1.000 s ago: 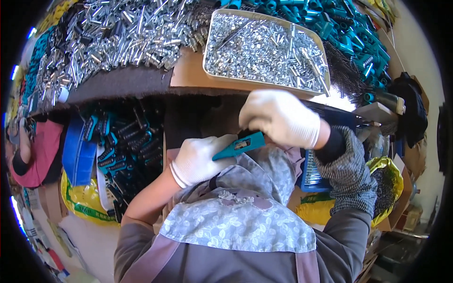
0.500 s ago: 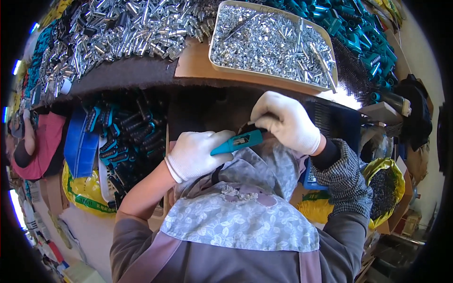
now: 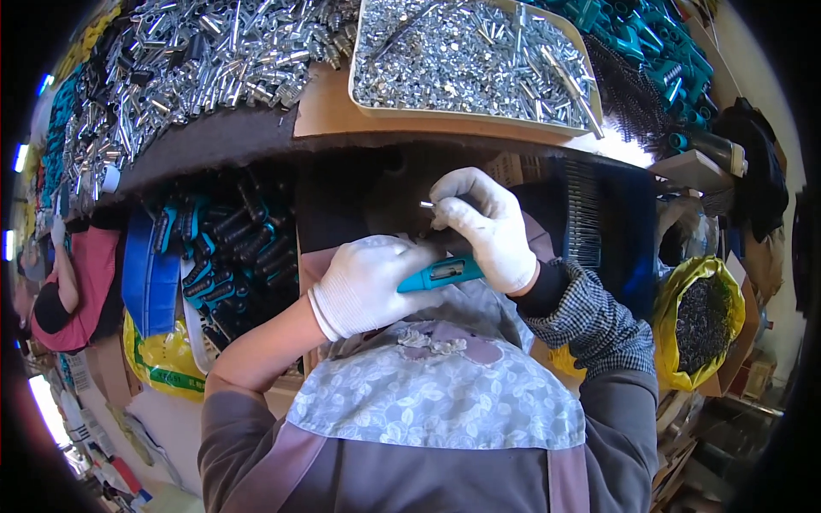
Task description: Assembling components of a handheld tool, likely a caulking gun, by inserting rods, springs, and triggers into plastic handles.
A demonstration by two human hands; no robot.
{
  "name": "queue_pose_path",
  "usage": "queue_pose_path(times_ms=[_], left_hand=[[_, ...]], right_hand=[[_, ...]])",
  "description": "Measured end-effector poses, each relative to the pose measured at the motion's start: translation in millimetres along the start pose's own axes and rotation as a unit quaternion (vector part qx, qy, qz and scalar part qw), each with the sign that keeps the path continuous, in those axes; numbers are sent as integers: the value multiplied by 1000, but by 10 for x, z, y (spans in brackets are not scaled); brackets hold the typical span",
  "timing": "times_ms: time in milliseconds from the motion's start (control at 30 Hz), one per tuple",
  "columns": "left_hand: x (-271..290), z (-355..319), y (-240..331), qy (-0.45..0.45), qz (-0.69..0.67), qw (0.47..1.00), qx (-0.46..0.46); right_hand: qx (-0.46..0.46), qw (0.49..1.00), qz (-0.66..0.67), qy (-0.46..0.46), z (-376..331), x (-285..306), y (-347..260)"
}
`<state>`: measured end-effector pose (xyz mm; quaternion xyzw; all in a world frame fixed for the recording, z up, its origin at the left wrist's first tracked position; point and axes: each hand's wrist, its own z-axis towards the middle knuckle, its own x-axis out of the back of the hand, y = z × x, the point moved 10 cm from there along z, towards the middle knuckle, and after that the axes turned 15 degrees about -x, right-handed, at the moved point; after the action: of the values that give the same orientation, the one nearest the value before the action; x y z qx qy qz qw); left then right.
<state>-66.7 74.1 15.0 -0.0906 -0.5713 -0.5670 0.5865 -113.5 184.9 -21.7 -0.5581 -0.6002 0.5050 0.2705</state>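
At the centre of the frame, two white-gloved hands meet over a patterned apron. The left hand is closed around the near end of a teal tool handle, which lies almost level between the two hands. The right hand curls over the handle's far end, fingers clenched, and pinches a small silver pin that sticks out to the left of its fingertips.

Just above the hands, at top centre, a shallow cream tray sits on a brown bench edge, filled with small silver screws and a few longer metal rods. To its left, a loose heap of silver metal tubes spreads across the upper left. At upper right lies a pile of teal plastic parts. Under the bench at centre left, a dark bin holds black and teal handles. At right, a yellow bag stands open, full of small dark pieces.
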Motion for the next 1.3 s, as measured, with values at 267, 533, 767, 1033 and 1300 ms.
queue_pose_path(times_ms=[267,533,767,1033,1300], left_hand=[[-121,-54,-131,-52,9,999,9],[-311,-143,-373,-155,27,984,81],[-371,-104,-385,-185,27,978,95],[-414,-138,-350,-169,58,982,63],[-244,-102,-206,-140,44,988,48]], right_hand=[[25,990,-111,-78,-49,3,-78],[228,850,-459,-120,-208,-286,-101],[289,785,-540,-94,-279,-404,-21],[124,692,-709,-50,-281,-526,91],[-161,843,-417,-299,58,-117,557]])
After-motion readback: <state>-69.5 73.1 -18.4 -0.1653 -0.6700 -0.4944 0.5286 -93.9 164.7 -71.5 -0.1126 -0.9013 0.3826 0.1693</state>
